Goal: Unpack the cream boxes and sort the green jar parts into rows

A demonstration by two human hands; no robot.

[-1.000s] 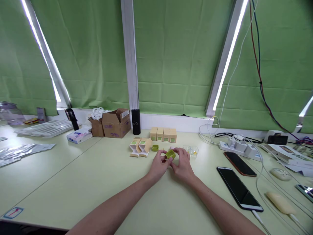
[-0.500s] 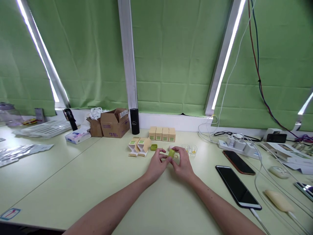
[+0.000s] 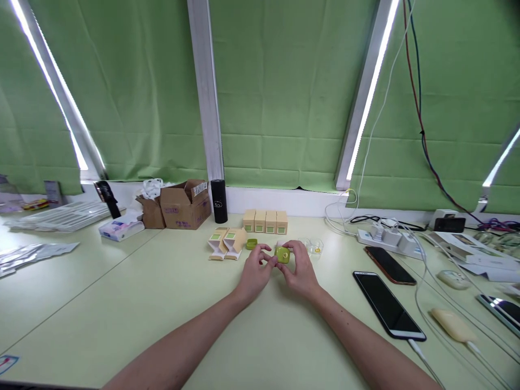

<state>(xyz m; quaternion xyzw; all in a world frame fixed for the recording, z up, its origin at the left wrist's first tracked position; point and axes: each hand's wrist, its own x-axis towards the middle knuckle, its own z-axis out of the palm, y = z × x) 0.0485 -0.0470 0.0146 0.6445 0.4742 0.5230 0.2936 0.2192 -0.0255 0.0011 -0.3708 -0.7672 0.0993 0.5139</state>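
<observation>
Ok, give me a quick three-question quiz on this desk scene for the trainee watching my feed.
1. True or false: the small green case lies alone on the table, with neither hand touching it.
2. How many tan boxes stand upright in the row near the window sill?
A) two B) four C) six
3. Fill in: the two phones lie to the person's ____ side.

Key:
1. False: the left hand and right hand hold it between their fingertips.
2. B
3. right
</observation>
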